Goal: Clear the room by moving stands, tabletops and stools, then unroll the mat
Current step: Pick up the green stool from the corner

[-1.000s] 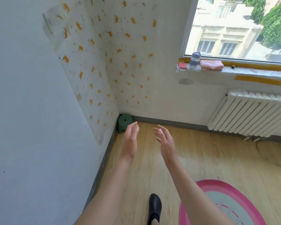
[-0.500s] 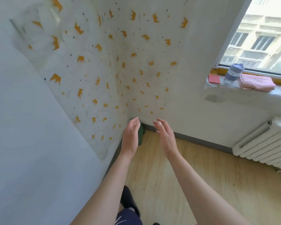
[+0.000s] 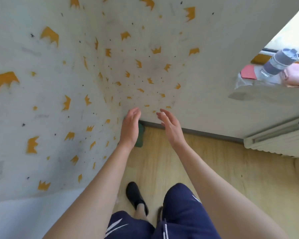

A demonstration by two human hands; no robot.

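Note:
A small green stool [image 3: 140,135] stands on the wooden floor in the corner of the room, mostly hidden behind my left hand. My left hand [image 3: 130,128] is stretched out in front of it with straight fingers, holding nothing. My right hand [image 3: 170,126] reaches forward a little to the right of the stool, fingers relaxed and empty. Neither hand touches the stool as far as I can see. The mat is out of view.
Walls with orange crown stickers [image 3: 93,75] close in at left and ahead. A white radiator [image 3: 276,140] sits at the right under a windowsill [image 3: 259,87] holding a bottle [image 3: 276,63] and pink cloth [image 3: 295,76]. My foot in a black shoe [image 3: 135,195] is on the floor.
I have stepped closer to the corner and tilted down; both hands have moved forward toward the green stool, which my left hand now mostly covers. The pink mat has dropped out of view.

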